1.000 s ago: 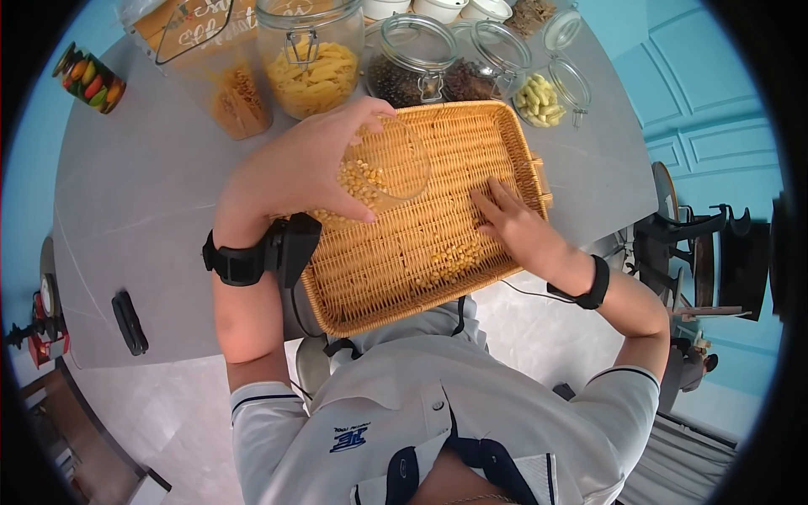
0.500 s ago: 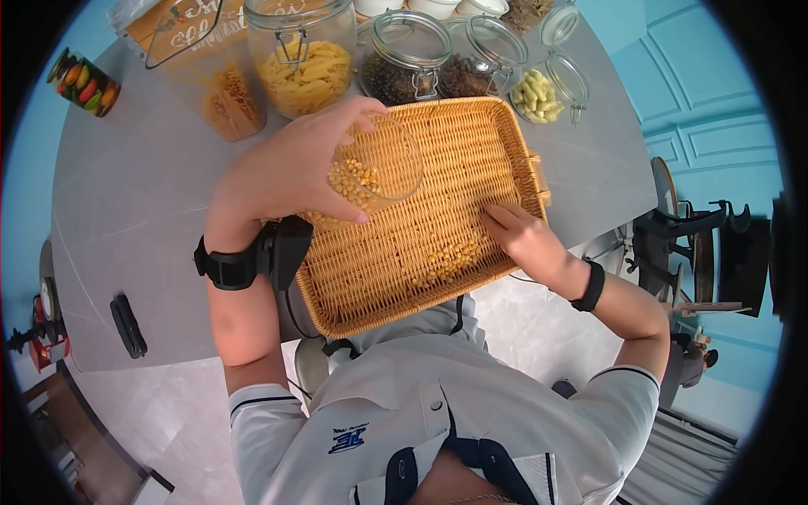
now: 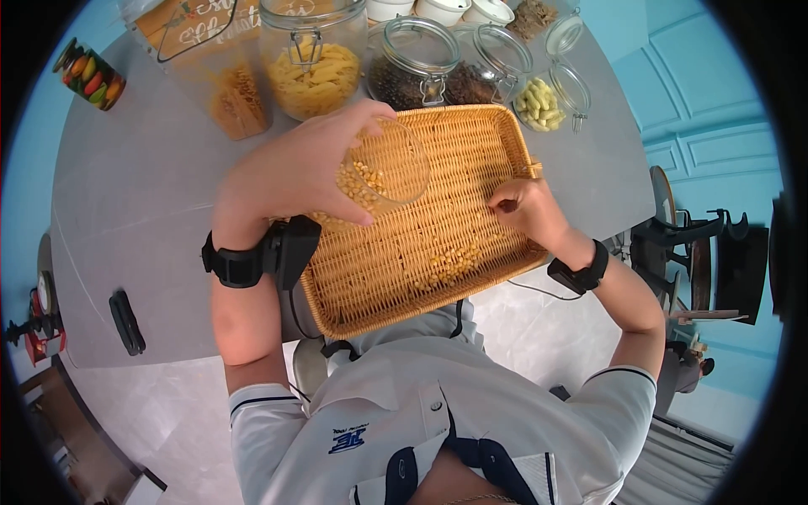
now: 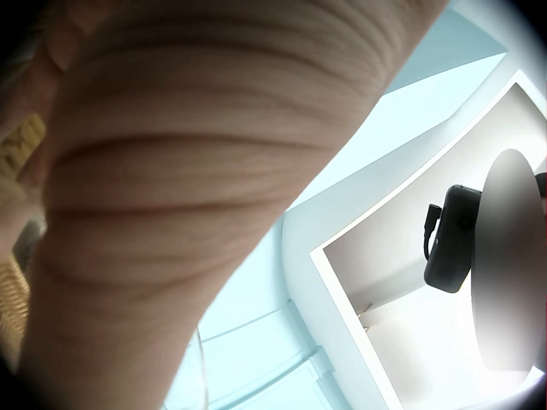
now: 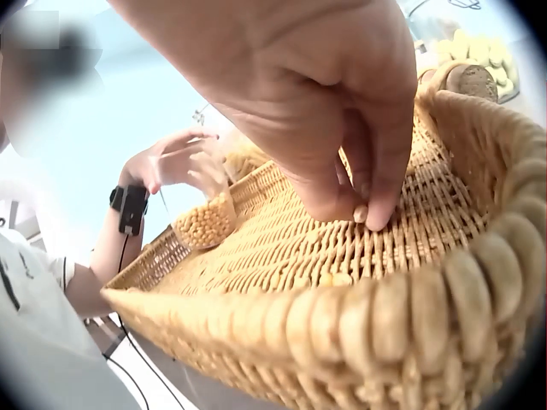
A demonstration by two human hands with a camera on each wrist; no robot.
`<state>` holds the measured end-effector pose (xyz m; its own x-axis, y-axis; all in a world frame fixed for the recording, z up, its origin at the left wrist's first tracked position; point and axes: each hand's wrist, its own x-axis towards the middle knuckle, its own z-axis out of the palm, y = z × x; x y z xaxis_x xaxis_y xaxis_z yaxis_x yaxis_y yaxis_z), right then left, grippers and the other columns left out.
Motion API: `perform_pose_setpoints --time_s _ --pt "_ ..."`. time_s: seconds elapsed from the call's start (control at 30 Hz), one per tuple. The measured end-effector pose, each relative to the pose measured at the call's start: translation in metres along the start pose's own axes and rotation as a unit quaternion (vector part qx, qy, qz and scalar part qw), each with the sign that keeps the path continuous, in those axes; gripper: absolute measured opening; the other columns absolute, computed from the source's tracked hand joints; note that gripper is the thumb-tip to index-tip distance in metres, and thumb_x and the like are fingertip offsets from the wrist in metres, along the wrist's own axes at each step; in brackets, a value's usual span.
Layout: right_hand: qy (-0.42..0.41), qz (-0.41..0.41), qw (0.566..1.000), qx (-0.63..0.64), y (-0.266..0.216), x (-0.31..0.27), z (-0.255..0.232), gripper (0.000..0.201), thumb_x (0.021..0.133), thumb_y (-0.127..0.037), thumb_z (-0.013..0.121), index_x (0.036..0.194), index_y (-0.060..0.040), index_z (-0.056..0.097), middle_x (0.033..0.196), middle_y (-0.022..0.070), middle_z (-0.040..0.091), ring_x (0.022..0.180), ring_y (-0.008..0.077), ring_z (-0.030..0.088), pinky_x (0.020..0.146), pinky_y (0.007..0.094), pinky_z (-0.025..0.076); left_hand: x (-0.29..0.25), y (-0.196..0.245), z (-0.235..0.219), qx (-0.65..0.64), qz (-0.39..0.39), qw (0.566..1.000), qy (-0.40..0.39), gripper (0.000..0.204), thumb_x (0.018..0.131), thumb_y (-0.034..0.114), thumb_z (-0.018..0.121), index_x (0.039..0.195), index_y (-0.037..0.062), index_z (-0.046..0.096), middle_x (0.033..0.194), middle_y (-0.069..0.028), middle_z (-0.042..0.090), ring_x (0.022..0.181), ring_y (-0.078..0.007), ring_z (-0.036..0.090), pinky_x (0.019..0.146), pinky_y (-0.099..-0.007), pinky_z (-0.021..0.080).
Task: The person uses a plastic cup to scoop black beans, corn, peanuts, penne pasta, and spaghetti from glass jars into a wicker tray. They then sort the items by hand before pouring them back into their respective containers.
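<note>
My left hand (image 3: 295,172) grips a clear glass (image 3: 411,172) tilted over the left part of a wicker basket (image 3: 404,322); yellow corn kernels (image 3: 360,181) lie inside it. More loose kernels (image 3: 454,263) are spread on the basket floor near its front edge. By the basket's right side, my right hand (image 3: 534,215) has its fingertips drawn together. In the right wrist view, its thumb and finger pinch one small kernel (image 5: 361,213) over the weave. The left wrist view shows mostly skin, with the glass grip hidden.
Behind the basket stand a pasta jar (image 3: 313,80), a jar of dark beans (image 3: 404,80), another dark-filled jar (image 3: 471,80) and a jar of pale green pieces (image 3: 540,105). A tall clear container (image 3: 236,101) and a vegetable-patterned jar (image 3: 91,77) are at left. A black case (image 3: 127,322) lies front left.
My right hand has gone from spread fingers on the weave to fingertips drawn together, and has shifted right and slightly up in the view. My left hand keeps its hold on the glass.
</note>
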<state>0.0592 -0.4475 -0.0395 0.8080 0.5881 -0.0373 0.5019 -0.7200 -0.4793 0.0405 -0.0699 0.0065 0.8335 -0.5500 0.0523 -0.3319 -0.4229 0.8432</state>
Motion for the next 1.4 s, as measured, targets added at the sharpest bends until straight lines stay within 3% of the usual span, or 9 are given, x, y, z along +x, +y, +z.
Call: perform_pose_setpoints --time_s 0.17,0.27,0.4,0.57,0.7,0.8,1.0,1.2,1.4 --pt "-0.003 0.082 0.995 0.061 0.004 0.015 -0.006 0.019 0.075 0.003 0.073 0.093 0.0017 0.078 0.083 0.0128 0.077 0.070 0.0168 0.072 0.068 0.0277 0.057 0.001 -0.001 -0.001 0.012 0.013 1.000 0.000 0.102 0.060 0.022 0.093 0.148 0.0102 0.042 0.133 -0.0135 0.060 0.125 -0.0301 0.058 0.106 -0.0400 0.046" --pt "-0.012 0.153 0.955 0.253 -0.002 0.031 -0.021 0.015 0.079 0.003 0.072 0.093 0.0040 0.078 0.084 0.0099 0.077 0.073 0.0122 0.071 0.069 0.0243 0.057 0.000 -0.002 0.002 0.031 0.018 0.999 0.011 0.103 0.060 0.024 0.093 0.148 0.0094 0.041 0.133 -0.0133 0.060 0.125 -0.0294 0.058 0.106 -0.0398 0.046" --pt "0.008 0.107 0.916 0.387 -0.070 0.059 -0.054 0.015 0.083 0.000 0.074 0.097 0.0041 0.078 0.089 0.0079 0.076 0.077 0.0096 0.070 0.073 0.0230 0.057 0.000 -0.002 0.001 0.045 0.025 0.999 0.015 0.103 0.059 0.025 0.093 0.148 0.0087 0.042 0.135 -0.0137 0.061 0.126 -0.0276 0.059 0.106 -0.0389 0.047" --pt "-0.008 -0.099 0.967 0.235 -0.141 0.090 -0.037 0.021 0.081 -0.001 0.075 0.102 0.0015 0.077 0.095 0.0113 0.077 0.085 0.0189 0.074 0.077 0.0288 0.059 0.000 -0.001 0.000 0.039 0.031 0.999 0.019 0.103 0.058 0.028 0.093 0.146 0.0080 0.044 0.136 -0.0124 0.061 0.126 -0.0292 0.059 0.104 -0.0385 0.047" --pt "-0.032 -0.228 0.967 0.113 -0.141 0.101 -0.015 0.025 0.082 0.000 0.078 0.107 -0.0008 0.076 0.104 0.0121 0.076 0.090 0.0219 0.074 0.082 0.0312 0.058 0.000 -0.003 0.000 0.043 0.035 0.998 0.022 0.103 0.057 0.029 0.093 0.146 0.0090 0.045 0.136 -0.0106 0.061 0.126 -0.0309 0.058 0.103 -0.0391 0.047" --pt "-0.034 -0.231 0.967 0.101 -0.145 0.099 -0.016 0.021 0.083 -0.002 0.078 0.105 -0.0006 0.077 0.105 0.0128 0.077 0.091 0.0281 0.074 0.083 0.0345 0.058 0.001 -0.004 -0.001 0.050 0.025 0.998 0.018 0.102 0.057 0.028 0.093 0.146 0.0100 0.045 0.136 -0.0098 0.061 0.127 -0.0308 0.058 0.103 -0.0393 0.047" --pt "-0.002 -0.216 0.973 0.077 -0.142 0.083 -0.034 0.012 0.084 -0.004 0.078 0.096 -0.0021 0.079 0.094 0.0086 0.076 0.087 0.0253 0.074 0.079 0.0326 0.058 0.002 -0.011 0.004 0.033 0.061 0.997 0.028 0.103 0.059 0.023 0.092 0.148 0.0099 0.043 0.136 -0.0133 0.060 0.127 -0.0287 0.058 0.106 -0.0392 0.046" --pt "-0.131 -0.321 0.929 0.127 -0.094 0.034 -0.028 0.010 0.081 -0.006 0.076 0.091 -0.0054 0.078 0.107 0.0070 0.075 0.094 0.0238 0.073 0.077 0.0329 0.060 0.001 -0.004 0.000 0.019 0.018 1.000 -0.007 0.104 0.059 0.021 0.092 0.149 0.0097 0.040 0.134 -0.0141 0.059 0.130 -0.0278 0.055 0.109 -0.0390 0.044" --pt "-0.191 -0.508 0.833 -0.111 -0.105 0.029 0.026 0.031 0.084 -0.011 0.064 0.114 -0.0090 0.072 0.141 0.0068 0.061 0.133 0.0264 0.057 0.111 0.0377 0.050 0.002 -0.010 0.001 0.028 0.031 0.999 -0.003 0.103 0.060 0.023 0.093 0.148 0.0104 0.041 0.132 -0.0137 0.059 0.127 -0.0292 0.056 0.108 -0.0405 0.045"
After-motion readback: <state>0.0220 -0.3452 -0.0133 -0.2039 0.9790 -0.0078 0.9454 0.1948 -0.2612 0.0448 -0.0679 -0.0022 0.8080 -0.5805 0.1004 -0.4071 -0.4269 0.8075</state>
